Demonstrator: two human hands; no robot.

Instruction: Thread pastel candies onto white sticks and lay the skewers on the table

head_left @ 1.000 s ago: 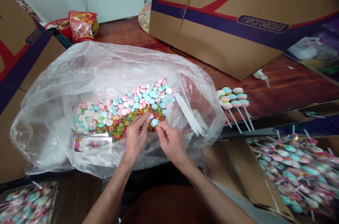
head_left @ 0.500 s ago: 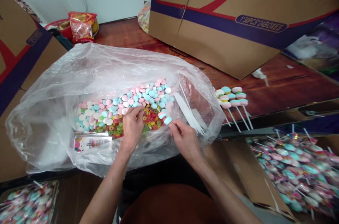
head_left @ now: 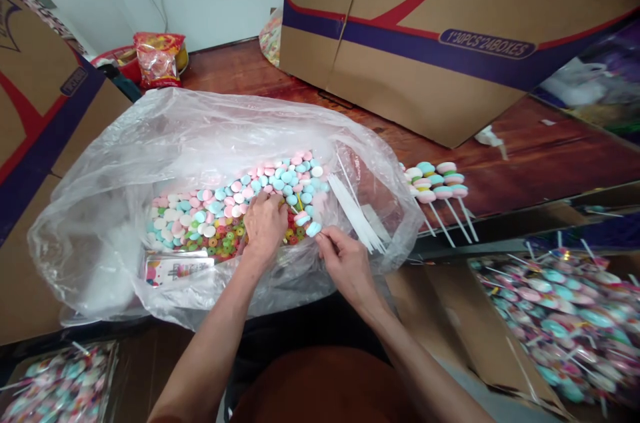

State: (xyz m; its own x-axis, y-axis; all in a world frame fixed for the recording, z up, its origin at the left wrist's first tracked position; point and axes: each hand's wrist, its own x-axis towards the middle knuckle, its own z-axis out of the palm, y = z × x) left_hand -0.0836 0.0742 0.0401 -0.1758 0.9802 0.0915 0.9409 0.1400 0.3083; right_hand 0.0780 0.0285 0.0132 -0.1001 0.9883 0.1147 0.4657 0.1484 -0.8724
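Observation:
My right hand (head_left: 347,263) pinches the lower end of a candy stick (head_left: 314,229), threaded with blue and pink candies, its yellow tip pointing up and left. My left hand (head_left: 265,226) reaches down among the loose candies, its fingers curled together; what is between them, if anything, is hidden. Round pink, blue and white candies (head_left: 237,191) are heaped behind it. Small red, yellow and green ring candies (head_left: 227,241) lie around and under it. Everything rests inside a clear plastic bag (head_left: 165,123). White sticks (head_left: 353,213) lie bundled on the bag's right side.
Several finished candy sticks (head_left: 443,191) lie at the table's right edge. A large carton (head_left: 400,89) stands behind. Open boxes of wrapped candy sticks (head_left: 565,316) sit low on both sides. Printed cards (head_left: 179,271) lie at the bag's front left; a red snack packet (head_left: 159,59) stands behind.
My left hand has moved right and slightly forward across the ring candies. My right hand still holds the candy stick in almost the same place. The view has shifted slightly.

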